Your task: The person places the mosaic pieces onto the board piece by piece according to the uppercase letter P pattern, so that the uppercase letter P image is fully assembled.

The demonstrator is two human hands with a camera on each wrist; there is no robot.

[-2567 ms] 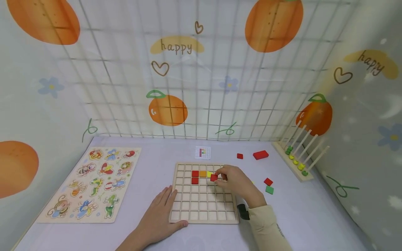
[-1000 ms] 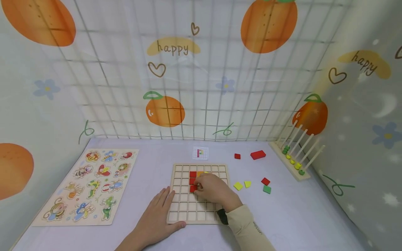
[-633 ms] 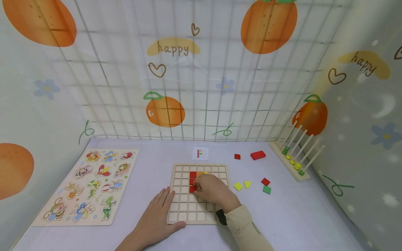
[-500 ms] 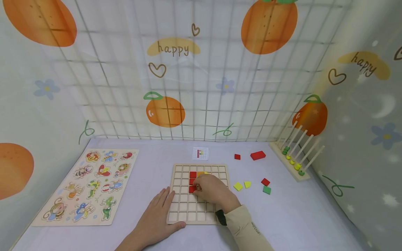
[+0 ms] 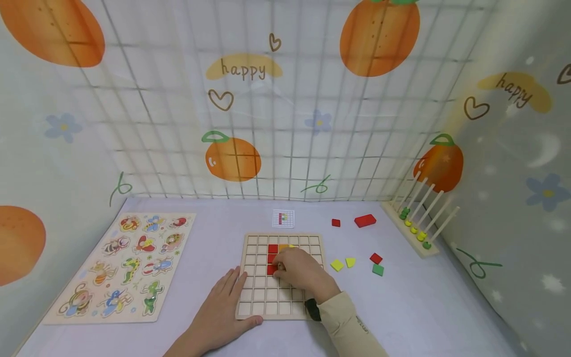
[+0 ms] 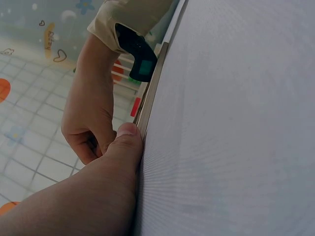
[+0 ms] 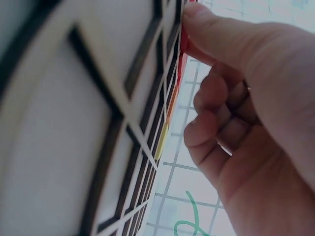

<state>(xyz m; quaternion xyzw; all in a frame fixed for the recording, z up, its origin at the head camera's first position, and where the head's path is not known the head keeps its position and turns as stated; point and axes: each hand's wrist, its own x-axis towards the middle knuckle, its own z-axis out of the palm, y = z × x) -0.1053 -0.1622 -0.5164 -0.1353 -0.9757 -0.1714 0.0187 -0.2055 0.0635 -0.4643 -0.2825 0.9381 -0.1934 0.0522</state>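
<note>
Head: red, orange and yellow tiles [image 5: 273,249] sit in the board [image 5: 261,319]; loose pieces [image 5: 336,265] lie right, unplaced. Left wrist: left hand [image 6: 110,169], uncurled, touching the board's edge. Right wrist: right hand [image 7: 266,118] pinching the nearest red tile [image 5: 270,270].

Far cloth [image 5: 285,116]: I read the word "happy" [image 5: 243,68], brown lowercase letters over a yellow patch [image 5: 215,74].
Right cloth [image 5: 499,134]: I read "happy" once more, brown on yellow, slanting down toward the right.
Right sleeve [image 5: 341,315]: I see dark lettering, too small for me to make out.
Left wrist view: I find sideways lettering on a yellow blotch [image 6: 49,39], small and blurred.
</note>
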